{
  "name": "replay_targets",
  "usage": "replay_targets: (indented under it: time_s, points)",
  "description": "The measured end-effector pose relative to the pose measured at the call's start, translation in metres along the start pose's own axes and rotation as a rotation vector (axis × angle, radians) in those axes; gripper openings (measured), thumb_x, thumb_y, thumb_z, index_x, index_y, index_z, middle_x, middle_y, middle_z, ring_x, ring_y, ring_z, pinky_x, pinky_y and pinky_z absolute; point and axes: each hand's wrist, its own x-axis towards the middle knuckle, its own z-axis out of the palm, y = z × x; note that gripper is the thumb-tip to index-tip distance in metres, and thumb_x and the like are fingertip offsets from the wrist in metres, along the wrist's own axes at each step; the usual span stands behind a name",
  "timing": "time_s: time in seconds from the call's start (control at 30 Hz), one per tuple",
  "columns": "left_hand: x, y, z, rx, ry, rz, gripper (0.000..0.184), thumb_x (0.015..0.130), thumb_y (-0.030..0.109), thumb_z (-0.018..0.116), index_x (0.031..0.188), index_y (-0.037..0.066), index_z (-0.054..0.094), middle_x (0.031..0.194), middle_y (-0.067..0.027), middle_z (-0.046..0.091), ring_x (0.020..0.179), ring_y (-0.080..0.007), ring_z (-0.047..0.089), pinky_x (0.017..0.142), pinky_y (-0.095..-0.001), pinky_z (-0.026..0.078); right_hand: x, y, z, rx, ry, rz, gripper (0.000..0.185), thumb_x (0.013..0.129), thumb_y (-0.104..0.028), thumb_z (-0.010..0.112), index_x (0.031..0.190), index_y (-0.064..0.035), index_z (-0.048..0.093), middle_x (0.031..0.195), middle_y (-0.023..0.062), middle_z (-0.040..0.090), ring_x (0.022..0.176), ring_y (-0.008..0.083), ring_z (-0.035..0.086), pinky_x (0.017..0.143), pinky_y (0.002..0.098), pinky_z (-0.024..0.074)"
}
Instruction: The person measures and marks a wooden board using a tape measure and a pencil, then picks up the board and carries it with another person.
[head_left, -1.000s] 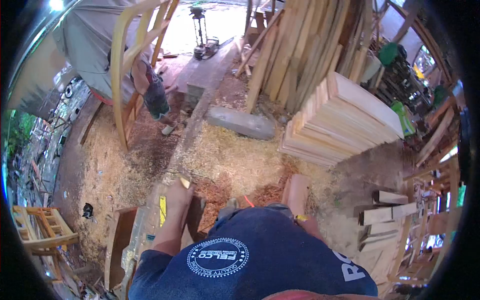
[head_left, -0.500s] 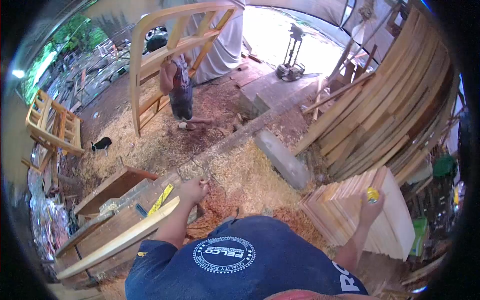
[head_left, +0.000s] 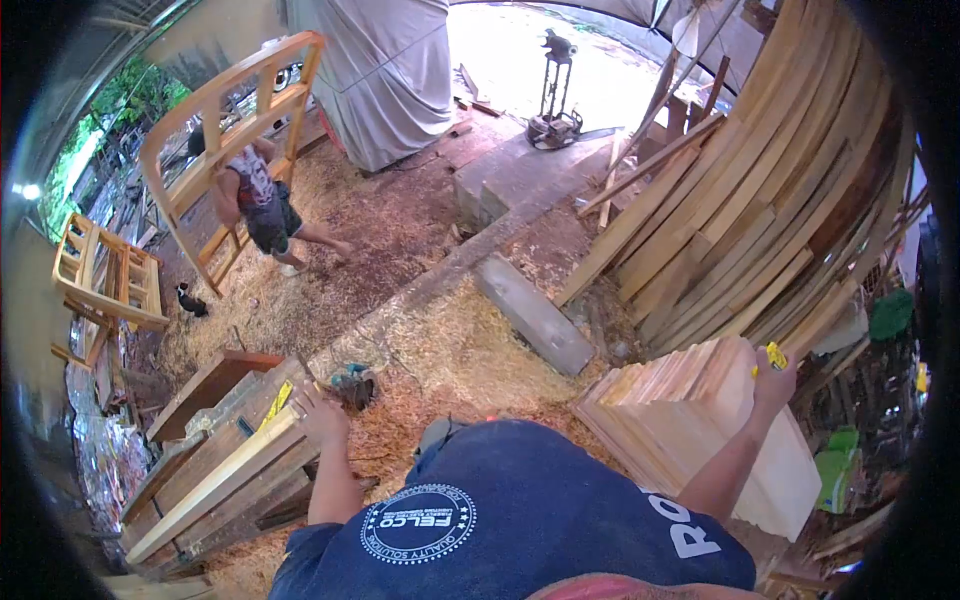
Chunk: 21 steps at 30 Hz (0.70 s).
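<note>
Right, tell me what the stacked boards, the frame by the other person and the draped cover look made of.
Stacked boards: pale wood, apparently unfinished, with matte, streaked edges.
Frame: wood, probably varnished, given its golden-orange tone.
Draped cover: likely fabric or tarp, grey, matte, hanging in folds.

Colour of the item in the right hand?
The item is mostly yellow; head view.

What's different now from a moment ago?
The other person moved left with the wooden frame. The left hand shifted left, by the pale plank; the right hand swung right, still gripping the yellow thing. The wood stack stayed put.
</note>
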Motion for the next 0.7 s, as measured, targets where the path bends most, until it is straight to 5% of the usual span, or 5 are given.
replay_targets:
  time_s: [0.2, 0.23, 0.4, 0.5, 0.7]
  points:
    - [0.018, 0.01, -0.025, 0.124, -0.324, 0.1, 0.081, 0.092, 0.036, 0.063, 0.157, 0.006, 0.025, 0.162, -0.0159, 0.026, 0.15, -0.0431, 0.019, 0.119, -0.0586, 0.021, -0.012, 0.041, 0.04, 0.05, -0.103, 0.09, 0.067, 0.08, -0.043, 0.074, 0.128, 0.0011, 0.059, 0.125, 0.0245, 0.064, 0.116, 0.0392, 0.061, 0.1, 0.0436, 0.0462]
    - [0.029, 0.001, 0.005, -0.081, -0.186, -0.005, 0.086, 0.087, 0.043, 0.068, 0.154, 0.003, 0.032, 0.162, -0.0158, 0.024, 0.15, -0.0421, 0.017, 0.121, -0.0592, 0.016, -0.017, 0.046, 0.049, 0.089, -0.05, 0.078, 0.067, 0.081, -0.045, 0.073, 0.128, 0.0012, 0.06, 0.124, 0.0244, 0.064, 0.117, 0.0388, 0.061, 0.101, 0.0435, 0.0464]
    - [0.031, 0.017, -0.02, 0.027, -0.379, 0.055, 0.092, 0.081, 0.052, 0.072, 0.152, 0.004, 0.039, 0.164, -0.0143, 0.021, 0.153, -0.0396, 0.012, 0.124, -0.0542, 0.013, -0.02, 0.05, 0.057, 0.062, 0.053, 0.011, 0.062, 0.085, -0.047, 0.071, 0.124, 0.0009, 0.064, 0.121, 0.0241, 0.066, 0.115, 0.0381, 0.061, 0.1, 0.0446, 0.047]
    - [0.04, 0.008, -0.013, 0.067, -0.434, 0.054, 0.088, 0.081, 0.049, 0.073, 0.151, 0.007, 0.042, 0.165, -0.0134, 0.02, 0.153, -0.0397, 0.008, 0.124, -0.0516, 0.013, -0.024, 0.034, 0.049, -0.057, -0.003, 0.043, 0.06, 0.089, -0.046, 0.063, 0.129, -0.0017, 0.062, 0.128, 0.0219, 0.063, 0.118, 0.0401, 0.059, 0.102, 0.0462, 0.0452]
    - [0.055, -0.004, 0.011, 0.035, -0.415, 0.046, 0.083, 0.083, 0.042, 0.073, 0.152, 0.011, 0.041, 0.164, -0.0157, 0.021, 0.152, -0.0416, 0.014, 0.123, -0.0507, 0.02, -0.022, 0.046, 0.059, 0.018, 0.118, -0.099, 0.049, 0.092, -0.041, 0.064, 0.119, 0.0001, 0.066, 0.112, 0.0241, 0.069, 0.103, 0.0411, 0.066, 0.09, 0.0467, 0.0512]
